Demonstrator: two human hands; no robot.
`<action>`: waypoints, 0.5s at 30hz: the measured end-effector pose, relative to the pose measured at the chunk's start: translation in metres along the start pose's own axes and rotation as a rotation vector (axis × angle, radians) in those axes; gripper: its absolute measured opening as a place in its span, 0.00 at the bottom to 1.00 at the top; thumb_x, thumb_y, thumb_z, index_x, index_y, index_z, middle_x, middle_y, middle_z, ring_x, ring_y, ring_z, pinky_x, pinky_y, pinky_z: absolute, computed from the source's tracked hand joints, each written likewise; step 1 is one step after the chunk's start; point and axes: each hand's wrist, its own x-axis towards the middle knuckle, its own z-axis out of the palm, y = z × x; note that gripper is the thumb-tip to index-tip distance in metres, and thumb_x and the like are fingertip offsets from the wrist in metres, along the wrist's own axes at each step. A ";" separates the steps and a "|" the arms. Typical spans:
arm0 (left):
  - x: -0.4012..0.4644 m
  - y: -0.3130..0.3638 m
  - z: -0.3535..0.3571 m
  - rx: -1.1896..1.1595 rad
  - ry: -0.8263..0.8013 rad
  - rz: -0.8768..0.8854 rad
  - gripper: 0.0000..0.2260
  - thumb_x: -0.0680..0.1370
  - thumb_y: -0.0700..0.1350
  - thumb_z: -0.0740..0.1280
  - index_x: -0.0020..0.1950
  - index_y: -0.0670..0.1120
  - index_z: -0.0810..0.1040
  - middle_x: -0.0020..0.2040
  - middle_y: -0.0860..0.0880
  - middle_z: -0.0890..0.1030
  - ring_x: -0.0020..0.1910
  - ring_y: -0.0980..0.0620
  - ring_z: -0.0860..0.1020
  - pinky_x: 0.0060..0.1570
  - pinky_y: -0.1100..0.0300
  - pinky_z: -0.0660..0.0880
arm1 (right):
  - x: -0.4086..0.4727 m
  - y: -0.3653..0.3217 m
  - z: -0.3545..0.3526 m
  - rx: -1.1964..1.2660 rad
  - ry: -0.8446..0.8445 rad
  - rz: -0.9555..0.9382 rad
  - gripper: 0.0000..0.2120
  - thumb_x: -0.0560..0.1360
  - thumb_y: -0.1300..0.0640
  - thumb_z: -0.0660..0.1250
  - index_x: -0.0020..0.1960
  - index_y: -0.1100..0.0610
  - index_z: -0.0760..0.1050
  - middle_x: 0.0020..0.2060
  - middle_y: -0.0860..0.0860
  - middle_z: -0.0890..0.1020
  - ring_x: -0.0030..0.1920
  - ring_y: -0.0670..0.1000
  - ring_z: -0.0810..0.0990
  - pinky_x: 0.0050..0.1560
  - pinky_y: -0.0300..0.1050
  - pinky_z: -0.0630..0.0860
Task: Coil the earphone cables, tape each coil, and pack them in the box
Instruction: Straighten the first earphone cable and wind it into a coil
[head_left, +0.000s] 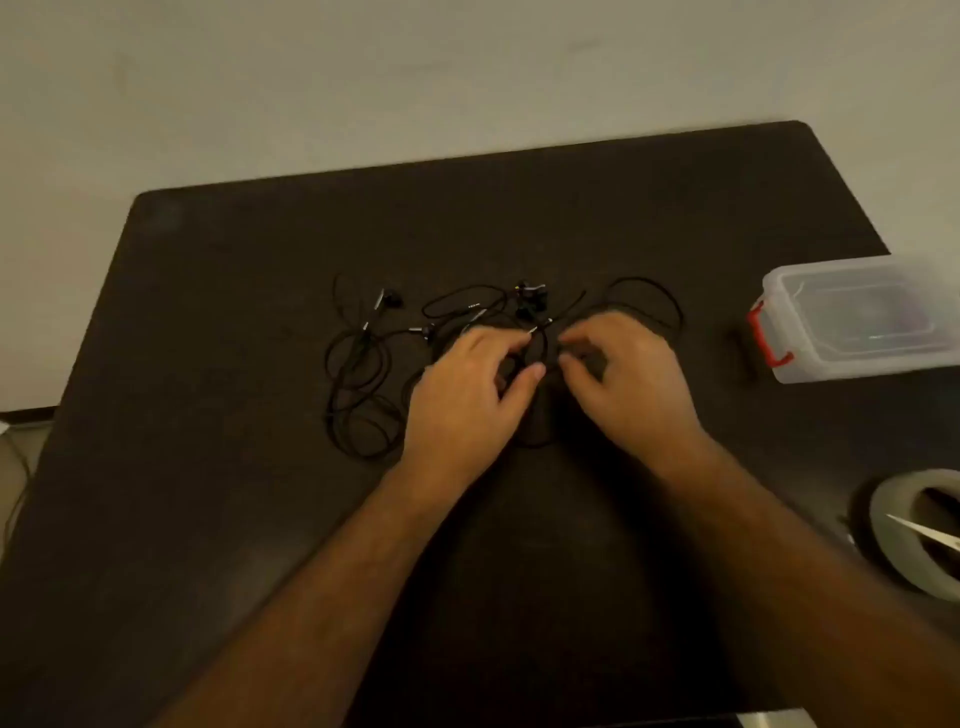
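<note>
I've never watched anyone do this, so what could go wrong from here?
The black earphone cables lie looped over each other on the dark table, so pulling one may knot or drag another. Black on near-black also makes strands easy to miss. The left hand and right hand crowd the same tangle, while the scissors by the tape roll point toward the right forearm.

- I see both hands over the tangled earphone cables (363, 374) on the dark table (208, 519).
- My left hand (467, 395) and right hand (631, 384) have curled fingers in the cables.
- The clear box (857, 317) and the tape roll (914, 535) are at the right.
</note>
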 end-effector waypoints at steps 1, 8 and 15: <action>0.008 0.000 0.002 0.031 -0.006 0.002 0.16 0.78 0.53 0.67 0.65 0.52 0.77 0.58 0.57 0.78 0.48 0.58 0.77 0.47 0.60 0.75 | 0.007 0.003 0.000 -0.008 0.007 0.000 0.09 0.74 0.58 0.69 0.54 0.54 0.79 0.49 0.49 0.80 0.49 0.49 0.80 0.49 0.48 0.78; 0.041 0.002 0.011 0.279 -0.100 -0.002 0.18 0.78 0.54 0.67 0.68 0.54 0.73 0.55 0.53 0.81 0.54 0.50 0.79 0.48 0.52 0.77 | 0.049 0.000 -0.007 -0.220 -0.201 0.091 0.19 0.76 0.60 0.66 0.65 0.49 0.69 0.47 0.48 0.77 0.44 0.48 0.78 0.44 0.46 0.79; 0.015 0.000 0.024 0.340 0.009 0.017 0.17 0.79 0.48 0.68 0.67 0.53 0.74 0.57 0.51 0.82 0.55 0.49 0.79 0.50 0.53 0.77 | 0.019 0.003 0.000 -0.366 -0.132 0.075 0.05 0.77 0.58 0.65 0.50 0.49 0.76 0.46 0.50 0.81 0.46 0.52 0.80 0.49 0.52 0.80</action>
